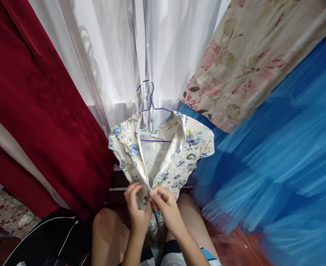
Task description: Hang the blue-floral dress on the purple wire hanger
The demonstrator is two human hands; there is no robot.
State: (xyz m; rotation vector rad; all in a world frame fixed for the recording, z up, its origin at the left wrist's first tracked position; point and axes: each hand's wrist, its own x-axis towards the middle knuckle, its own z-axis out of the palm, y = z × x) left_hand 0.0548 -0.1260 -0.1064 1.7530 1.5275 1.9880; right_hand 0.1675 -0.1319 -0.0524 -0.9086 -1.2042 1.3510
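A white floral dress (190,155) with blue and yellow flowers hangs on a purple hanger (159,108), in the middle of the view. Its zipper (162,170) is undone at the top, so the two edges spread into a V and the pale inside shows. At the low point of the V, my right hand (165,205) pinches the zipper; the pull itself is hidden by my fingers. Just beside it, my left hand (137,210) is closed on the dress fabric along the left edge. Below my hands the dress drops between my knees.
White curtain-like cloth (110,55) hangs behind. A dark red cloth (54,122) is at left; a pink-flowered beige cloth (235,70) and blue tulle (262,166) hang at right. A black round surface (49,240) with a white cable (67,236) lies low at left.
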